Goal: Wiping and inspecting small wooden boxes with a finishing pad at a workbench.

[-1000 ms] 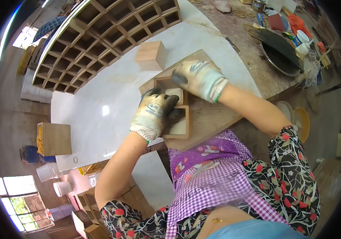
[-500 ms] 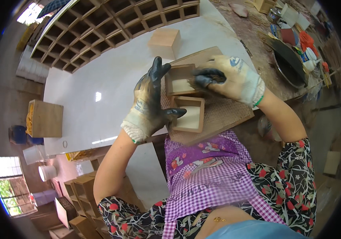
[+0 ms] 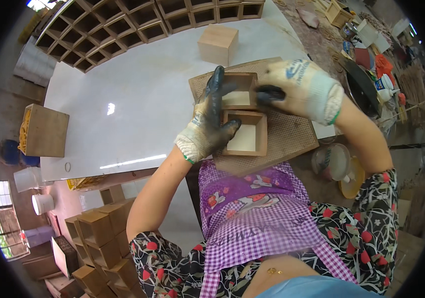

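Note:
Two small square wooden boxes with pale floors, the upper (image 3: 237,100) and lower (image 3: 247,138), sit on a perforated mat (image 3: 289,135). My left hand (image 3: 209,121), in a pale glove with dark fingertips, lies along their left side, fingers stretched out and thumb over the lower box's near-left corner. My right hand (image 3: 299,92), gloved alike, is closed at the upper box's right wall, fingers curled and blurred; whatever they hold is hidden.
Rows of wooden compartments (image 3: 138,35) line the white table's (image 3: 113,129) back; a plain wooden block (image 3: 217,44) stands before them. A wooden bin (image 3: 44,130) sits left, stacked boxes (image 3: 98,228) lower left. A cluttered bench (image 3: 317,30) with a dark basin (image 3: 359,92) is right.
My left hand's bent fingers have straightened and stretched upward along the boxes. My right hand has moved rightward off the upper box's top to its right side. The whole view has shifted.

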Available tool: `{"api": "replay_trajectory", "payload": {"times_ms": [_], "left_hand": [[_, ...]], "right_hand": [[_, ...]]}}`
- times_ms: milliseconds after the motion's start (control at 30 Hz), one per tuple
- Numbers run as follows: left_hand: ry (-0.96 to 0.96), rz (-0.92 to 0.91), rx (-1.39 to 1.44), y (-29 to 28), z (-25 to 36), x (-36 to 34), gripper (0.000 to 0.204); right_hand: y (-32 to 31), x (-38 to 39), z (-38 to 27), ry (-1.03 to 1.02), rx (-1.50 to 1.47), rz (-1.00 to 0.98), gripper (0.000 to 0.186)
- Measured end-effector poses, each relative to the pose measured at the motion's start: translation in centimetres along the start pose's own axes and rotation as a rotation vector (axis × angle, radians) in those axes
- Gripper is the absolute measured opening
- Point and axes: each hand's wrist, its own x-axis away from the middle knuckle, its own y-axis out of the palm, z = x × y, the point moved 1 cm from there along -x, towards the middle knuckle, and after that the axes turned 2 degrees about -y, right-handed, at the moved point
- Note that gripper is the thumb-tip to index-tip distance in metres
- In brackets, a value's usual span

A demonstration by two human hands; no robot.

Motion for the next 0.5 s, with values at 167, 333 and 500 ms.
{"api": "replay_trajectory", "payload": {"times_ms": [167, 333, 500], "left_hand": [[-0.088, 0.012, 0.328, 0.6, -0.1, 0.5, 0.104], [-0.056, 0.021, 0.187, 0.2, -0.4, 0.4, 0.103], [-0.084, 0.064, 0.215, 1.4, 0.8, 0.0, 0.094]], "right_hand": [[2.1, -4.0, -3.8, -0.02, 0.047, -0.205, 0.016], [0.9, -0.8, -0.4, 0.035, 0.214, -0.397, 0.021], [2.1, -0.9, -2.6, 0.038, 0.049, -0.059, 0.021]]}}
